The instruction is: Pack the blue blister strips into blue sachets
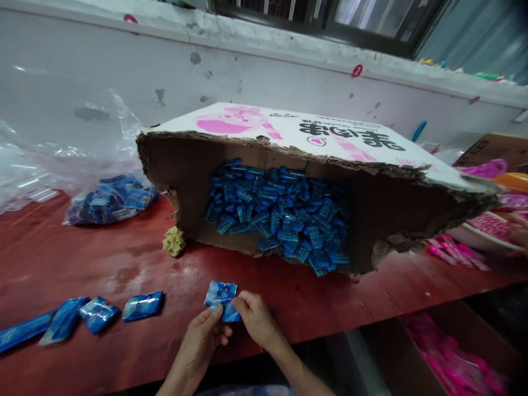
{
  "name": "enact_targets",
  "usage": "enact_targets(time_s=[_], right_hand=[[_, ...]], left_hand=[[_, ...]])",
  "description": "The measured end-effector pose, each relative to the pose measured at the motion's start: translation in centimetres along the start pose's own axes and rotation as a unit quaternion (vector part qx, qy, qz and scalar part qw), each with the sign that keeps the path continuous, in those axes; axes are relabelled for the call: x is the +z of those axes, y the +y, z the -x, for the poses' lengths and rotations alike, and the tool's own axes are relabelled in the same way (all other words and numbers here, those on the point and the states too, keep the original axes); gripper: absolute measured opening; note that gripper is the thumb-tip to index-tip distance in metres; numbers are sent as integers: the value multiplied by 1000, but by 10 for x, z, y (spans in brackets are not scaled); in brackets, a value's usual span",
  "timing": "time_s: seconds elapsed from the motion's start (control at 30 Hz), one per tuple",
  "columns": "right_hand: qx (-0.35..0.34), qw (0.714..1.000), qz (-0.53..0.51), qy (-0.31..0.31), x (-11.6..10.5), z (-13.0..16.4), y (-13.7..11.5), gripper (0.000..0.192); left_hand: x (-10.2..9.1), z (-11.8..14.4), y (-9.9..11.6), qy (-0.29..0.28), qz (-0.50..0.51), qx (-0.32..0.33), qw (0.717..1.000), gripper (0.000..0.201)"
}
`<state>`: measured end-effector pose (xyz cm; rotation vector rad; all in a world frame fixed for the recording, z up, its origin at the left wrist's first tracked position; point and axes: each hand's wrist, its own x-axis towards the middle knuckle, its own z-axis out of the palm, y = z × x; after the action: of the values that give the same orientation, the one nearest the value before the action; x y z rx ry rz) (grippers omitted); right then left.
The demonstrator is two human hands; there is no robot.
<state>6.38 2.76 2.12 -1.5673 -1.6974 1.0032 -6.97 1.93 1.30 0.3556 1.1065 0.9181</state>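
Note:
Near the table's front edge, my left hand (209, 325) and my right hand (254, 315) are closed on a small blue printed packet (221, 291). The left thumb presses on its lower part, and the right thumb and fingers pinch its right side. What lies under the fingers is hidden. To the left, several similar blue packets (143, 306) lie in a row on the red table. Beyond my hands, a torn cardboard box (264, 118) rests on its side, opening toward me. Many small blue plastic pieces (280, 203) are heaped inside it and spill at its lip.
A clear plastic bag (111, 201) of blue packets lies at the left by the wall. A crumpled yellowish lump (174, 242) sits at the box's corner. Pink items (456, 252) and another person's hand (517, 228) are at the right. Below, a carton holds pink pieces (454, 357).

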Motion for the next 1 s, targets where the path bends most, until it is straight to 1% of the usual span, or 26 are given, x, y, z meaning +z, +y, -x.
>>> enact_targets(time_s=[0.03, 0.07, 0.1, 0.17, 0.23, 0.3, 0.37, 0.47, 0.57, 0.67, 0.73, 0.8, 0.87, 0.93, 1.0], right_hand=[[-19, 999, 51, -7, -9, -6, 1, 32], [-31, 993, 111, 5, -18, -13, 1, 31], [-28, 987, 154, 33, -28, -22, 2, 27], [4, 970, 218, 108, -45, -45, 4, 20], [39, 954, 254, 151, -57, -67, 9, 19], [67, 943, 277, 170, -61, -86, 14, 23], [85, 939, 285, 175, -59, -97, 20, 26], [95, 941, 275, 172, -54, -103, 25, 21], [91, 948, 247, 180, -63, -102, 29, 22], [82, 953, 202, 211, -87, -97, 35, 29], [79, 955, 157, 239, -102, -89, 40, 33], [79, 957, 99, 260, -107, -74, 45, 36], [82, 961, 41, 259, -100, -53, 49, 38], [82, 968, -2, 236, -84, -32, 49, 37], [70, 976, -32, 202, -65, -13, 48, 29]], left_hand=[[-2, 0, 0, 7, -4, -2, 1000, 33], [-3, -1, -2, 16, -7, -4, 1000, 33], [-5, -2, -3, 25, -7, -7, 1000, 34], [-7, -3, -7, 37, -4, -14, 999, 37], [-8, -2, -10, 45, 2, -19, 999, 38], [-8, 0, -10, 45, 10, -19, 999, 37], [-8, 3, -7, 35, 17, -20, 999, 33], [-9, 7, -3, 28, 31, -32, 999, 26], [-11, 9, -1, 55, 49, -46, 996, 21], [-13, 10, -2, 68, 60, -48, 995, 18], [-12, 8, -4, 71, 65, -50, 994, 17], [-10, 7, -5, 74, 71, -52, 993, 17], [-6, 6, -4, 75, 78, -57, 992, 18], [-4, 6, -3, 78, 86, -61, 991, 17], [-2, 8, -2, 82, 95, -64, 990, 16]])
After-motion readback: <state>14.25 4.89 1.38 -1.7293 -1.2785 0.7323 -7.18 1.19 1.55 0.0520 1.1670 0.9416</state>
